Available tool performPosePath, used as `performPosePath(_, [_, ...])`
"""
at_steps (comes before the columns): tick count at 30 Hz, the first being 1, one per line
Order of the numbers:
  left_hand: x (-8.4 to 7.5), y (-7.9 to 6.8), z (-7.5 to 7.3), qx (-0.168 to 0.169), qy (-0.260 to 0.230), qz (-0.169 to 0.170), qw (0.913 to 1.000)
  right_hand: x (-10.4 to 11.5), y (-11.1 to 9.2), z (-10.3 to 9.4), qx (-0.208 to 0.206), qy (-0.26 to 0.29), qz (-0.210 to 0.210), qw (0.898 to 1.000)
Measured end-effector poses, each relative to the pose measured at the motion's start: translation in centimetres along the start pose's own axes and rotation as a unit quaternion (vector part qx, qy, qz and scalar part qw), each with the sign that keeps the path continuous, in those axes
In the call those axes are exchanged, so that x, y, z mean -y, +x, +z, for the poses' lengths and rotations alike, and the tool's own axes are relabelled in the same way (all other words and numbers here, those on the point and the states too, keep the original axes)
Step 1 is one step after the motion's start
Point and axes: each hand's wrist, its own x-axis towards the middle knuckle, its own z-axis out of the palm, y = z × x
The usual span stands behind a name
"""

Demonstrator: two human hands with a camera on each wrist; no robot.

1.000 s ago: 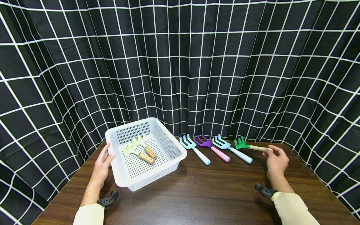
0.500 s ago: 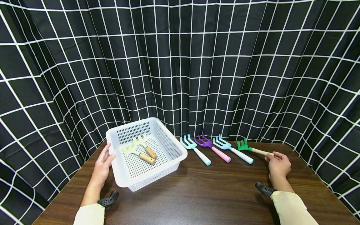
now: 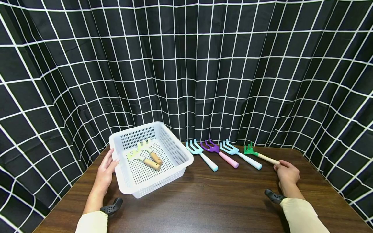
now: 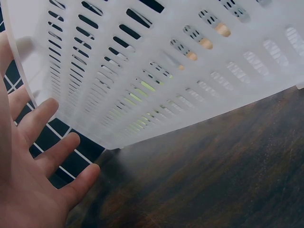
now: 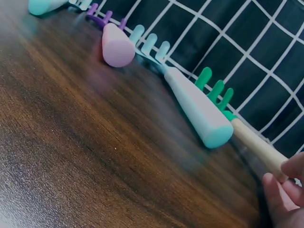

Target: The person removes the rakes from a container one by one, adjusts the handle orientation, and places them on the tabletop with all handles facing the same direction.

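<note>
My left hand (image 3: 105,171) holds the left rim of a white plastic basket (image 3: 186,159); in the left wrist view several of its fingers (image 4: 40,118) spread below the rim. Two pale green hand rakes with wooden handles lie inside, the front one (image 3: 151,164) beside the rear one (image 3: 156,158). At the right, my right hand (image 3: 288,174) pinches the wooden handle end of a green hand rake (image 3: 268,158), whose tines point toward the curtain. Left of it, a blue hand rake (image 3: 249,160), a purple one with a pink handle (image 3: 228,159) and another blue one (image 3: 208,160) lie in a row.
All of this stands on a dark brown wooden table (image 3: 221,197). A black curtain with a white grid (image 3: 186,71) hangs close behind and around it. Dark bands sit on both wrists.
The handle end of the green rake has swung toward me and come down, with my right hand lowering alongside it. My left hand and the basket have stayed put.
</note>
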Motion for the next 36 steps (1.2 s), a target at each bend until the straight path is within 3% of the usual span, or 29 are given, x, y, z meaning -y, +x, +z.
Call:
performPosePath(8, [0.0,0.0,0.0,0.001,0.005,-0.003,1.0000,0.9,-0.3,0.0,0.068,-0.115,-0.057,0.989])
performPosePath(11, [-0.1,0.0,0.0,0.001,0.006,-0.004,1.0000,1.1,-0.4,0.1,0.104,-0.124,-0.076,0.984])
performPosePath(19, [-0.1,0.0,0.0,0.001,0.003,-0.003,1.0000,1.4,-0.3,-0.2,0.188,-0.146,-0.077,0.968])
performPosePath(24, [0.0,0.0,0.1,-0.001,0.012,-0.010,0.9999,1.5,-0.4,-0.1,0.188,-0.149,-0.074,0.968])
performPosePath(36, [-0.1,0.1,0.2,-0.005,0.019,-0.017,0.9997,2.2,-1.3,0.5,0.139,-0.137,-0.096,0.976])
